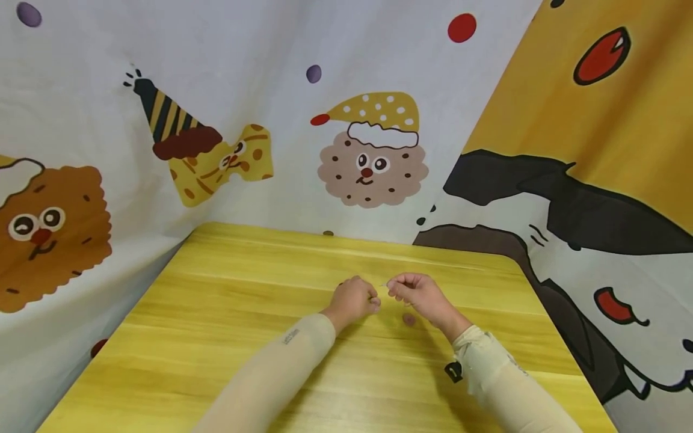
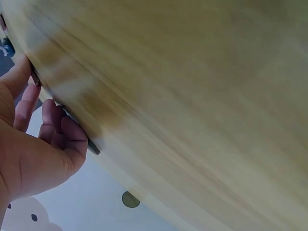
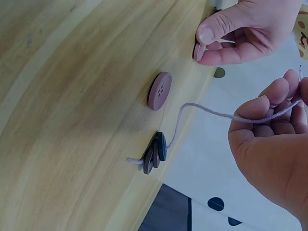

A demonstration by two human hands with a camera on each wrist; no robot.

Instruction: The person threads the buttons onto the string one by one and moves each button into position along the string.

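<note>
In the head view my left hand (image 1: 354,300) and right hand (image 1: 423,296) face each other closely above the table. The left thumb and fingers pinch a pinkish-brown button (image 3: 198,51), seen nearly edge-on in the right wrist view. My right hand grips a pale lilac cord (image 3: 216,113), its tip pointing up beyond the fingers. From there the cord runs down through a small stack of dark teal and brown buttons (image 3: 154,153) lying on the table. A larger pinkish button with holes (image 3: 160,91) stands apart from that stack.
The wood-grain table (image 1: 243,288) spreads around both arms. Another thin dark piece (image 2: 93,147) shows past the curled left fingers, partly hidden. By the right sleeve is a small black shape (image 1: 453,371), unclear. Cartoon-printed cloth (image 1: 281,54) hangs behind the table.
</note>
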